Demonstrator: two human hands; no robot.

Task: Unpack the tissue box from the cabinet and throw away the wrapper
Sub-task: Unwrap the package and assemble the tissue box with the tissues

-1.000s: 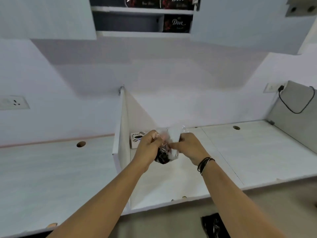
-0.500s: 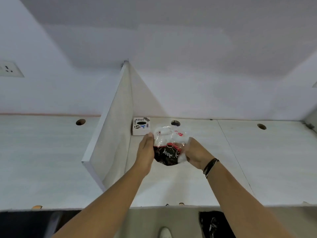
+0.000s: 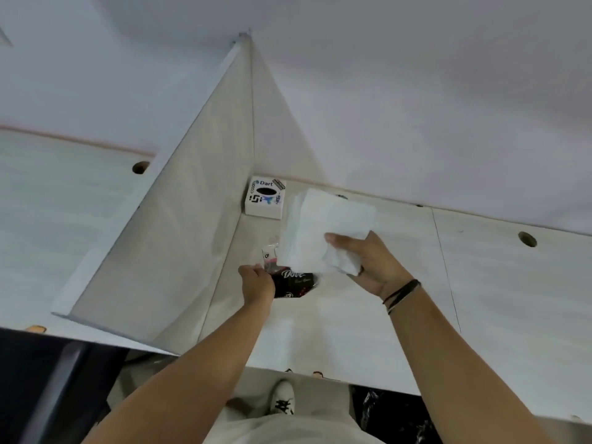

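Note:
My right hand (image 3: 368,262) grips a white stack of tissues (image 3: 323,232), lifted above the desk and clear of its packaging. My left hand (image 3: 256,285) is closed on the dark, crumpled plastic wrapper (image 3: 293,283) with "Dove" lettering, low over the white desk (image 3: 336,331). A small white tissue box (image 3: 264,197) printed "Dart", with a black oval opening on top, stands in the corner by the divider, a short way behind both hands.
A tall white divider panel (image 3: 192,219) runs along the left of the hands. Cable holes (image 3: 527,238) dot the desk at the back. A black bin bag (image 3: 394,411) sits on the floor under the desk edge, right of my shoe (image 3: 282,400).
The camera tilted down and the cabinet left view. My right hand pulled the white tissues up and out of the wrapper, which stays crumpled in my left hand.

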